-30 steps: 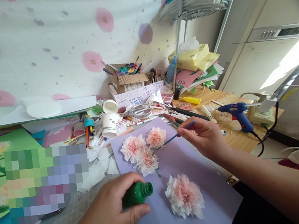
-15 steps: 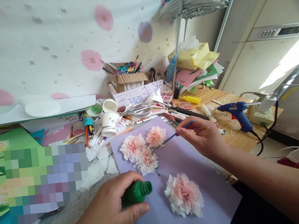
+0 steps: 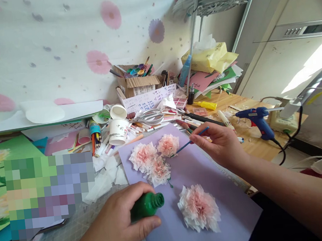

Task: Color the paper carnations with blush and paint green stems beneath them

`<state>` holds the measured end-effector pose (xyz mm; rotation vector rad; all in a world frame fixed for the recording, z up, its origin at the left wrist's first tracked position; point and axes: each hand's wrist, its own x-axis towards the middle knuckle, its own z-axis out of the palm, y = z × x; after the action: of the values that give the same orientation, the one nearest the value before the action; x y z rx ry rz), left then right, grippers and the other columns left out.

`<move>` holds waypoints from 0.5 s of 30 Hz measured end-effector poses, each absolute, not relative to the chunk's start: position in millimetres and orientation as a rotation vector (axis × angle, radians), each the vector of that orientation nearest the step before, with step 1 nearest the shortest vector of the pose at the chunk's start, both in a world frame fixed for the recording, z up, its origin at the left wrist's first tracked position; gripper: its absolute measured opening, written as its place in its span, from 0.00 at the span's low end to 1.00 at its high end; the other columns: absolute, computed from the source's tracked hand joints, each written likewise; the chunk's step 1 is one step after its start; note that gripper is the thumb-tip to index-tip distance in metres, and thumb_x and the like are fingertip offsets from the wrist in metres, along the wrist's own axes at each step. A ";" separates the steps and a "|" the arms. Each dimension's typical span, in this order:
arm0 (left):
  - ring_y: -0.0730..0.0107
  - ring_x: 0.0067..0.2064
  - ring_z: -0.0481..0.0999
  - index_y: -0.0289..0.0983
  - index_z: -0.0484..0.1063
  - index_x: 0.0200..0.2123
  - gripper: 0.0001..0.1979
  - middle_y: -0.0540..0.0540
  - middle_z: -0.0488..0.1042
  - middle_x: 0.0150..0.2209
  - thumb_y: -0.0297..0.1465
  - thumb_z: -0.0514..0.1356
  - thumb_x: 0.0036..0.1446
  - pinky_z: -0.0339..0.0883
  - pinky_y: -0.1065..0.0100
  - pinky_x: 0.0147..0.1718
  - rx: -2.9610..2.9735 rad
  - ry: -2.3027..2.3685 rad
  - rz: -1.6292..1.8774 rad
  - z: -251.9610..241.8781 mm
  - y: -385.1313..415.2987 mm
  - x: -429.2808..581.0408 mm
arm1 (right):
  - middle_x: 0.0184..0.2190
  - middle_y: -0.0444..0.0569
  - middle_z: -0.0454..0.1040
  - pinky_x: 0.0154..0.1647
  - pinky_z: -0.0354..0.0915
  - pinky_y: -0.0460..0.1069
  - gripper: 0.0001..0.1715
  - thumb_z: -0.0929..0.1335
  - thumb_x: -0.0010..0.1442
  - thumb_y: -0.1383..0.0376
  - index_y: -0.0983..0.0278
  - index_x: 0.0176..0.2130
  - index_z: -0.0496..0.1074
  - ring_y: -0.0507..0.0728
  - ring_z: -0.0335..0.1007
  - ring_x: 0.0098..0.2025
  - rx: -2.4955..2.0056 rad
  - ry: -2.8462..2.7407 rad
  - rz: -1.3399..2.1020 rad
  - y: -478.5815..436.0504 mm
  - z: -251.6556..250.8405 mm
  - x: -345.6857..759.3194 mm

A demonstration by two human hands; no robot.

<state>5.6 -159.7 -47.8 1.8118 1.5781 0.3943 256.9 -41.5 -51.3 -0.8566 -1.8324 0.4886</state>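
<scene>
My left hand (image 3: pixel 122 220) is wrapped round an uncapped green bottle (image 3: pixel 147 206), tilted with its mouth to the right, over the left edge of a purple sheet of paper (image 3: pixel 167 235). Between the fingers of my right hand (image 3: pixel 218 143) is a thin blue paintbrush (image 3: pixel 190 144). Its tip reaches the paper beside a pink and white tissue-paper flower (image 3: pixel 168 145). Two more such flowers cluster to its left, and a larger tissue-paper flower (image 3: pixel 200 208) lies nearer me. A small green paint mark (image 3: pixel 171 184) shows below the cluster.
Pens and markers lie heaped behind the paper, with a white paper cup (image 3: pixel 118 132) and scissors (image 3: pixel 150 117) among them. To the right lies a blue glue gun (image 3: pixel 254 120) with its cord. A green painted sheet (image 3: pixel 22 148) sits at the left, partly blurred out.
The whole view has shifted very slightly. Both hands keep their holds, and the brush tip stays by the upper right flower.
</scene>
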 end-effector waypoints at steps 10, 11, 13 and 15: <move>0.60 0.38 0.75 0.41 0.73 0.38 0.12 0.53 0.78 0.35 0.38 0.63 0.50 0.62 0.68 0.37 1.805 1.571 0.378 -46.7 -158.5 5.6 | 0.23 0.45 0.77 0.36 0.72 0.52 0.08 0.70 0.58 0.66 0.61 0.27 0.72 0.58 0.79 0.30 -0.845 -1.838 0.457 -43.8 -52.9 255.1; 0.61 0.37 0.75 0.41 0.74 0.38 0.12 0.53 0.78 0.34 0.39 0.63 0.50 0.62 0.68 0.37 1.808 1.575 0.376 -46.5 -158.6 5.5 | 0.23 0.46 0.78 0.36 0.72 0.52 0.08 0.70 0.58 0.66 0.61 0.27 0.72 0.58 0.79 0.30 -0.843 -1.836 0.456 -43.7 -53.2 254.9; 0.61 0.36 0.75 0.42 0.74 0.37 0.11 0.53 0.77 0.33 0.38 0.63 0.50 0.62 0.69 0.36 1.813 1.580 0.378 -46.2 -158.6 5.3 | 0.23 0.46 0.78 0.37 0.72 0.53 0.08 0.70 0.58 0.66 0.61 0.27 0.72 0.58 0.79 0.30 -0.841 -1.838 0.456 -43.3 -53.8 254.3; 0.62 0.36 0.75 0.42 0.73 0.37 0.11 0.53 0.77 0.33 0.38 0.63 0.50 0.62 0.69 0.36 1.816 1.583 0.384 -46.4 -158.6 5.3 | 0.24 0.46 0.78 0.37 0.73 0.53 0.08 0.70 0.58 0.66 0.61 0.27 0.72 0.58 0.79 0.30 -0.841 -1.841 0.455 -42.9 -54.4 253.8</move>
<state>5.3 -158.6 -46.4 1.8164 1.5830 0.3839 253.8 -42.9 -54.4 -0.8412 -1.8413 0.4547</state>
